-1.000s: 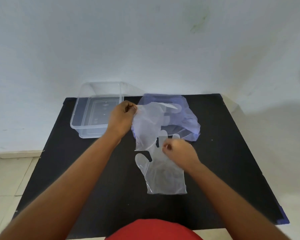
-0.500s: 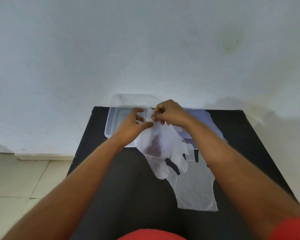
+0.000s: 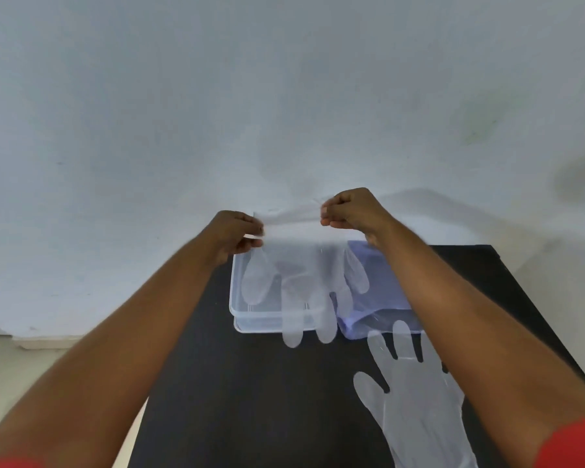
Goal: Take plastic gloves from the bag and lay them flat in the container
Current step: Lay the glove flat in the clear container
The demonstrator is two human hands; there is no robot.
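Note:
A clear plastic glove [image 3: 301,285] hangs spread out, cuff up and fingers down, above a clear plastic container [image 3: 250,319]. My left hand [image 3: 237,236] pinches the cuff's left corner and my right hand [image 3: 350,211] pinches its right corner. The glove's fingertips dangle over the container's near rim. A second clear glove [image 3: 416,400] lies flat on the black table, partly under my right forearm. The bluish plastic bag [image 3: 382,292] lies just right of the container, partly hidden by my right arm.
The black table [image 3: 250,400] stands against a white wall [image 3: 284,96]. Its left edge drops to a pale tiled floor [image 3: 21,373]. The container sits at the table's far edge near the wall.
Both hands have drawn apart, stretching the glove's cuff wide. The glove has risen and moved over the container. The view has shifted left.

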